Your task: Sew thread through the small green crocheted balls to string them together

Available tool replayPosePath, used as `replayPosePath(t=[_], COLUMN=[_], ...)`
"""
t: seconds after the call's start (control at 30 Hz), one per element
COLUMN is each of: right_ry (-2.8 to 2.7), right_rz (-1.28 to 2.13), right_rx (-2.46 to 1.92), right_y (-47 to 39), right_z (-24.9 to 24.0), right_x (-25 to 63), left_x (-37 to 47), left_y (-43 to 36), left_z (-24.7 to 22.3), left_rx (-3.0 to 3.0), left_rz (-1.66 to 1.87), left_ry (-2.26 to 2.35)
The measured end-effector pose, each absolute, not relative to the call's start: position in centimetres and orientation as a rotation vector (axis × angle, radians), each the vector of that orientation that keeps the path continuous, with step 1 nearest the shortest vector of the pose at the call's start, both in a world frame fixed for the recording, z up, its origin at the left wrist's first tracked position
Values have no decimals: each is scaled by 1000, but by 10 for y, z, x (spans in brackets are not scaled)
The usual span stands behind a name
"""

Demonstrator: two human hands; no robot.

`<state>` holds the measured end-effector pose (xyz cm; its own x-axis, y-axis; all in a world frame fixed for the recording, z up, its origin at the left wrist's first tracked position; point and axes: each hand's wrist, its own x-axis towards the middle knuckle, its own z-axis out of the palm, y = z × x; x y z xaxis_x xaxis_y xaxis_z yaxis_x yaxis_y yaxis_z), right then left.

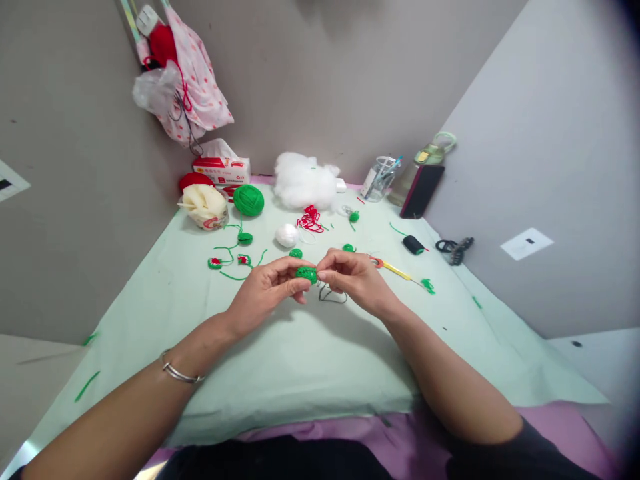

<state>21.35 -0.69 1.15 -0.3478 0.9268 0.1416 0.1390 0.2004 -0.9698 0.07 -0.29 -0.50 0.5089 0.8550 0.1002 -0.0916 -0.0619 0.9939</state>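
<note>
A small green crocheted piece (307, 274) is held above the middle of the table between both hands. My left hand (269, 288) grips its left side, thumb below and fingers above. The fingertips of my right hand (349, 275) pinch at its right edge; whether they hold a needle or yarn is too small to tell. A dark thread (333, 298) hangs in a loop beneath the right fingers. Just beyond the hands lie two small green pieces (295, 253) and a white yarn ball (287, 235).
Green yarn ball (249, 201), white stuffing (305, 181), tissue box (223, 171) and red yarn scraps (310, 219) lie at the back. Red-and-green pieces (244, 260) are left. Rightward are a yellow-handled tool (397, 269), black spool (413, 245), phone (423, 192), bottle (429, 157) and pen jar (379, 179).
</note>
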Motion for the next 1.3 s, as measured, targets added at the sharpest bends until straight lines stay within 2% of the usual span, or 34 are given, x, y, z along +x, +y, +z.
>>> replayPosePath(t=[0.13, 0.53, 0.9, 1.0, 1.17, 1.3], right_ry=[-1786, -1630, -1743, -1791, -1752, -1731], right_rz=[1075, 1229, 1297, 1164, 702, 825], right_rx=[-1037, -931, -1008, -1104, -1221, -1163], right_y=[-11, -13, -12, -11, -6, -6], right_z=[18, 10, 17, 18, 15, 14], right_x=[215, 206, 216, 219, 221, 216], left_x=[3, 4, -2, -5, -6, -4], left_y=[-3, -2, 3, 7, 7, 5], left_z=[-6, -7, -12, -12, -6, -5], left_rx=[1417, 1400, 1430, 1327, 1117, 1037], left_rz=[980, 951, 859, 859, 862, 776], left_ry=[726, 726, 730, 680, 570, 486])
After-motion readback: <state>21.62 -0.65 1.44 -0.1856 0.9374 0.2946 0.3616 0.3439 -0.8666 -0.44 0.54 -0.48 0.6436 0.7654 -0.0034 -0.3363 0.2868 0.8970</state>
